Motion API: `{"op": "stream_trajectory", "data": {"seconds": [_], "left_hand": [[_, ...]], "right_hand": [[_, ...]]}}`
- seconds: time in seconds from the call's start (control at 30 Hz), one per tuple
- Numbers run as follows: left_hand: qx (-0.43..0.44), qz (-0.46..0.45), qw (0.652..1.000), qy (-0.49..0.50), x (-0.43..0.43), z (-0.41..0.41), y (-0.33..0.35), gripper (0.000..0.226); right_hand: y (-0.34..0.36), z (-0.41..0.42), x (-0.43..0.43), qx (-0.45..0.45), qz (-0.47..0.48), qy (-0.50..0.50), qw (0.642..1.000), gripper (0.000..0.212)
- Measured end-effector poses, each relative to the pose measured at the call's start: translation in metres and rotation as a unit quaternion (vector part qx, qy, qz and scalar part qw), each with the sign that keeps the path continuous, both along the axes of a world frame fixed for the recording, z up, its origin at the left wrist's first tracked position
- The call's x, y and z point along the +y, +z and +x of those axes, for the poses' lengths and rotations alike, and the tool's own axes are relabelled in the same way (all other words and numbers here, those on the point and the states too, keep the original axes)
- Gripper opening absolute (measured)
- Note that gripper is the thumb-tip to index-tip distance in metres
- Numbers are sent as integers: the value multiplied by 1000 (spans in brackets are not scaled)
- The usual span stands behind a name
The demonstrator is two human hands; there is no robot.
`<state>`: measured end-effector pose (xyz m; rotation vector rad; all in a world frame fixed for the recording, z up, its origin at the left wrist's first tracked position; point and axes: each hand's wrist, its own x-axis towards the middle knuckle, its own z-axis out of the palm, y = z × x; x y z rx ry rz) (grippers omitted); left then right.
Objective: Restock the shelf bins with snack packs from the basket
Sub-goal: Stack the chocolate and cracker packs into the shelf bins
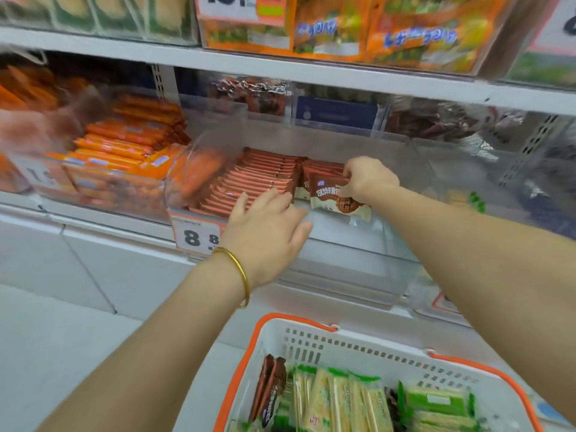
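Observation:
A clear shelf bin (349, 244) holds a tight row of brown snack packs (249, 179) standing on edge. My right hand (367, 179) grips a small bunch of brown-and-white packs (333, 198) inside the bin, to the right of the row. My left hand (268, 229) reaches over the bin's front wall, fingers straight, touching the near end of the row. Below stands a white basket (311, 341) with an orange rim, holding green and yellow packs (358, 400) and two brown packs (269, 388).
A bin of orange packs (124, 145) sits to the left, blurred. Clear bins with dark packs (433, 120) line the back of the shelf. An upper shelf carries orange boxes (358, 26). A price tag (196, 235) hangs on the bin's front. White cabinet fronts lie below.

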<state>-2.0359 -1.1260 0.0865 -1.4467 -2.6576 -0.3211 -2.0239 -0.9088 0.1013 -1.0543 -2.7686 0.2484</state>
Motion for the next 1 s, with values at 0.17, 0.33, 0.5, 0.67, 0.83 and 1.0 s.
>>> {"op": "stream_trajectory", "data": {"seconds": [0.17, 0.33, 0.5, 0.67, 0.83, 1.0], "left_hand": [[-4, -2, 1000, 3, 1, -1, -5, 44], [27, 30, 999, 11, 0, 4, -9, 83], [25, 45, 999, 10, 2, 2, -10, 88], [28, 46, 999, 6, 0, 3, -11, 84], [74, 142, 987, -23, -4, 14, -6, 48], [105, 171, 975, -92, -16, 66, -6, 30]], "right_hand": [[-20, -20, 13, -1, 75, -14, 997, 31], [-34, -27, 13, 28, 121, 23, 992, 52], [-36, -30, 14, 7, 205, 5, 979, 55], [-20, -29, 4, 5, 165, -33, 986, 54], [34, 20, -47, 209, -2, 55, 976, 21], [29, 169, -105, 321, -196, 179, 909, 17]]}}
